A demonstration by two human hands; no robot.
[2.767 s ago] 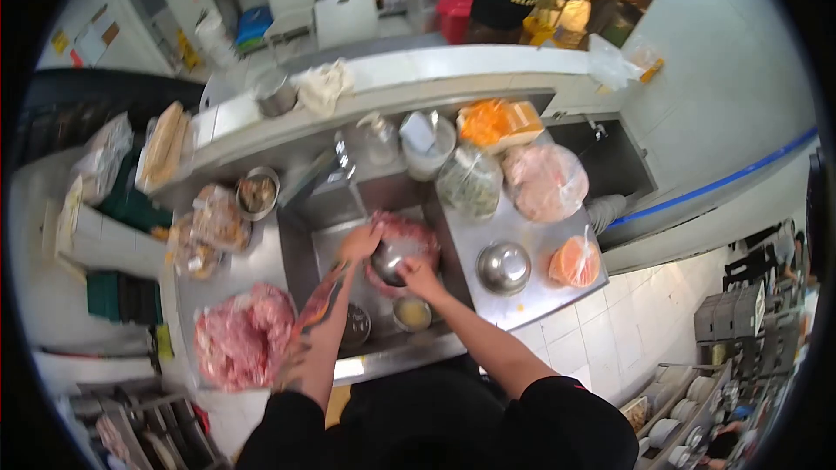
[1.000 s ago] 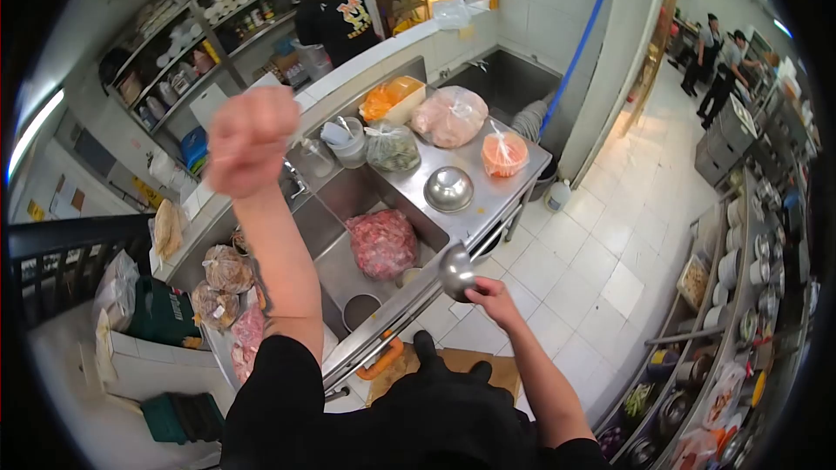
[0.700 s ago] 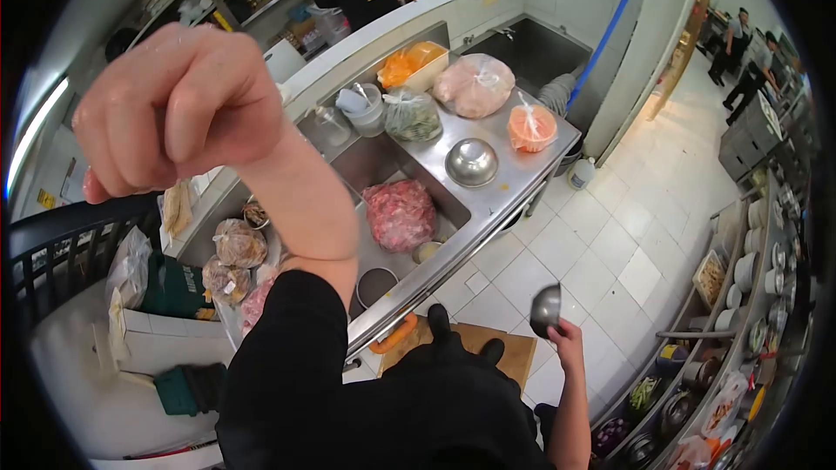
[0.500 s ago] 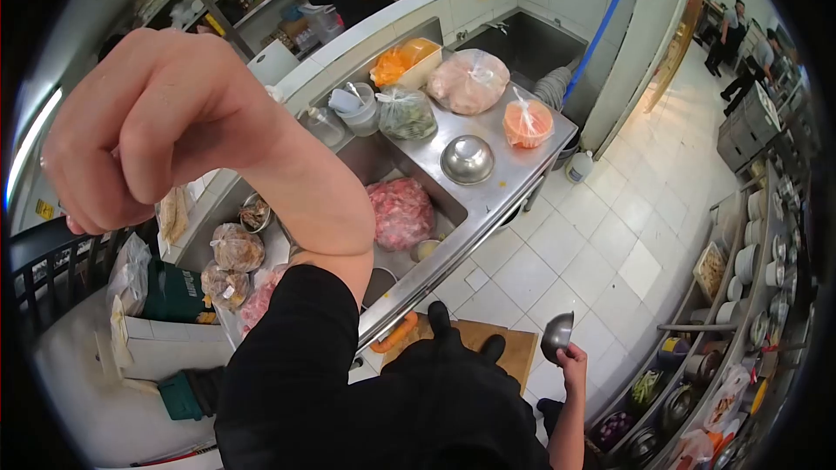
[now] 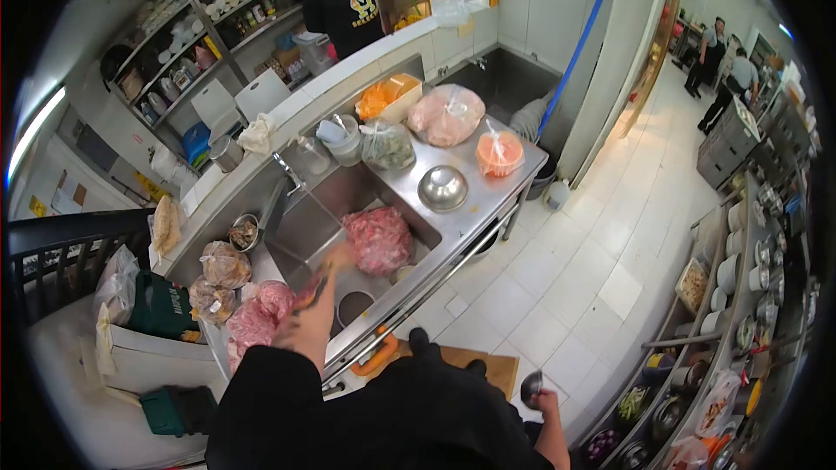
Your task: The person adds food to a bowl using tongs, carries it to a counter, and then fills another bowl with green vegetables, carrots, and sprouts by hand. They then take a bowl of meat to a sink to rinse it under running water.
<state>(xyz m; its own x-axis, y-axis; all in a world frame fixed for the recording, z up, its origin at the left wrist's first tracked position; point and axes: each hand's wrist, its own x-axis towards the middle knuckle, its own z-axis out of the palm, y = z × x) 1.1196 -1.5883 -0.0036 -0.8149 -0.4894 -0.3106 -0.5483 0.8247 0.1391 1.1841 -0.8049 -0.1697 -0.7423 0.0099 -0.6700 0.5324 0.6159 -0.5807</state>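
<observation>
Left hand point(image 5: 336, 255): extended over the sink point(image 5: 305, 224), beside the bag of red meat point(image 5: 379, 241); motion blur hides the fingers, so whether they are open or closed, and whether they touch the bag, cannot be told. Right hand point(image 5: 547, 401): closed on the rim of a steel bowl point(image 5: 530, 390), held low over the tiled floor, well apart from the sink on its right side in the view. The bag of red meat rests inside the sink, toward its right wall; a dark round vessel point(image 5: 355, 306) lies at the near end of the sink. Right of the sink, on the steel counter point(image 5: 475, 215): a second steel bowl point(image 5: 442, 188), a bag with orange contents point(image 5: 499, 155) and a bag of pale meat point(image 5: 446, 113). Beyond the sink: a bag of greens point(image 5: 387, 146) and a white tub point(image 5: 342, 144). Left of the sink: pink meat point(image 5: 258, 313), two bags of brown food point(image 5: 225, 265) and a small filled bowl point(image 5: 244, 232). Above the sink's far edge: the faucet point(image 5: 289, 173).
</observation>
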